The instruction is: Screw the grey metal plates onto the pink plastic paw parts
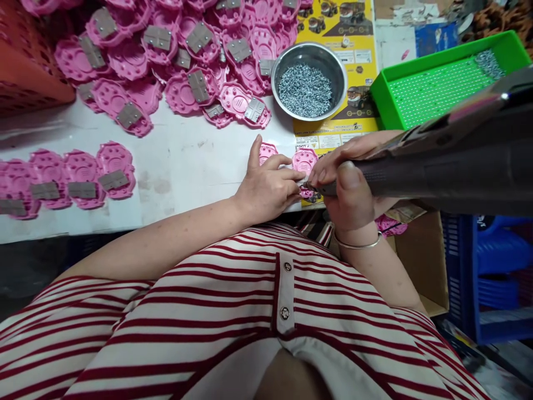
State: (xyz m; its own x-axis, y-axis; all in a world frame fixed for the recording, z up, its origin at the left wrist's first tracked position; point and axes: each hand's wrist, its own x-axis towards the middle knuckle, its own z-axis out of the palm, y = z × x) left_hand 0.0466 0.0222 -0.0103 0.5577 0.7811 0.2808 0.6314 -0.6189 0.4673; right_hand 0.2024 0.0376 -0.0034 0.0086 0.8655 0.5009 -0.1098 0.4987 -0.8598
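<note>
The right hand is wrapped around a dark power screwdriver, fingers and thumb clamped on its front end, while the tool's body runs off to the right edge. Its tip points at the lower part of a pink plastic part, which lies on the table close to the front edge, directly between the two hands and partly covered by them. The left hand reaches in from the other side, with its thumb standing well apart from the fingers and its fingertips at the same part, beside the tool's tip; whether they pinch anything there cannot be told. A second pink part lies just beyond the left hand, partly hidden behind it. Past the hands stands a metal bowl holding many small screws, partly over a yellow printed sheet. To its right is a green tray with some screws in its far right corner. A large pile of pink parts with grey plates fills the far left, next to a red basket, and a row of four similar parts lies nearer on the left. A cardboard box and a blue crate stand at lower right.
</note>
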